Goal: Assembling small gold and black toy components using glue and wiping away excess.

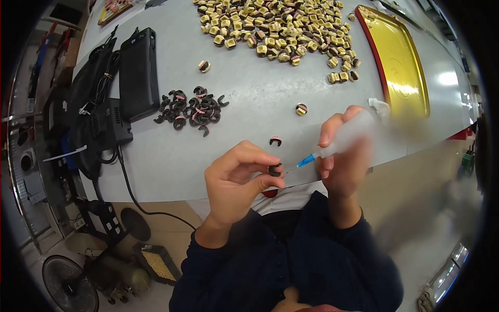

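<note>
Between thumb and fingertips, my left hand [231, 179] pinches a small dark curved piece [275, 170] just above the table's near edge. My right hand [345, 169] is wrapped round a translucent white squeeze bottle [347, 134], tilted down to the left. Its blue nozzle [305, 160] points at the dark piece but stays a short gap away from it. On the table beyond the fingers lies a black C-shaped piece with a pink edge [275, 141]. Farther off sits a small black-and-yellow assembled piece [301, 109].
A heap of black C-shaped pieces [195, 110] lies left of centre. Many yellow-and-black pieces [275, 31] spread across the back. At right stands a gold tray with a red rim [397, 62], near crumpled white tissue [379, 106]. A black power bank [139, 67] and cables [125, 171] occupy the left.
</note>
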Available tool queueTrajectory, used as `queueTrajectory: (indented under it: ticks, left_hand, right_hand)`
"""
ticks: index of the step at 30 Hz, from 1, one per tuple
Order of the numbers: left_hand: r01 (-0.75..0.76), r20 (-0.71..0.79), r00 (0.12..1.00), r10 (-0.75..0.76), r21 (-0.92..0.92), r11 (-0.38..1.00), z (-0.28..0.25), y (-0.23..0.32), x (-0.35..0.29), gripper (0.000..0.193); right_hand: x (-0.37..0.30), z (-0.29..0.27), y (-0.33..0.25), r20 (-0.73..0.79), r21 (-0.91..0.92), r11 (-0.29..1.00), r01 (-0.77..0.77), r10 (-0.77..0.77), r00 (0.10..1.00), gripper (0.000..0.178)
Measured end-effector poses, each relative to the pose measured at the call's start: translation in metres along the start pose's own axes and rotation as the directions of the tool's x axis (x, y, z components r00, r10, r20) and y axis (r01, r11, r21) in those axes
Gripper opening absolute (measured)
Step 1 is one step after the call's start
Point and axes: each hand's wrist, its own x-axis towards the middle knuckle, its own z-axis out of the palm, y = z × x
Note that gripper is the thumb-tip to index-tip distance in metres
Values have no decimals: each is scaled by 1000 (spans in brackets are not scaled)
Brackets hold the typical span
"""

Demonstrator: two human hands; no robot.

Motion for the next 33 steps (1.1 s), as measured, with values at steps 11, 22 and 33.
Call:
queueTrajectory:
  ticks: [11,22,33]
  left_hand:
    - [-132,72,990,124,114,985,-3,-5,5,35]
    - [-164,87,984,153,144,976,0,-5,5,34]
    - [-150,65,988,140,187,971,-1,-5,4,33]
  right_hand:
    - [-2,1,-1,-1,-126,991,36,-36,999,46]
    - [-3,4,-5,6,-171,985,-9,10,1000,50]
    - [-3,5,-4,-4,-210,978,-18,17,1000,50]
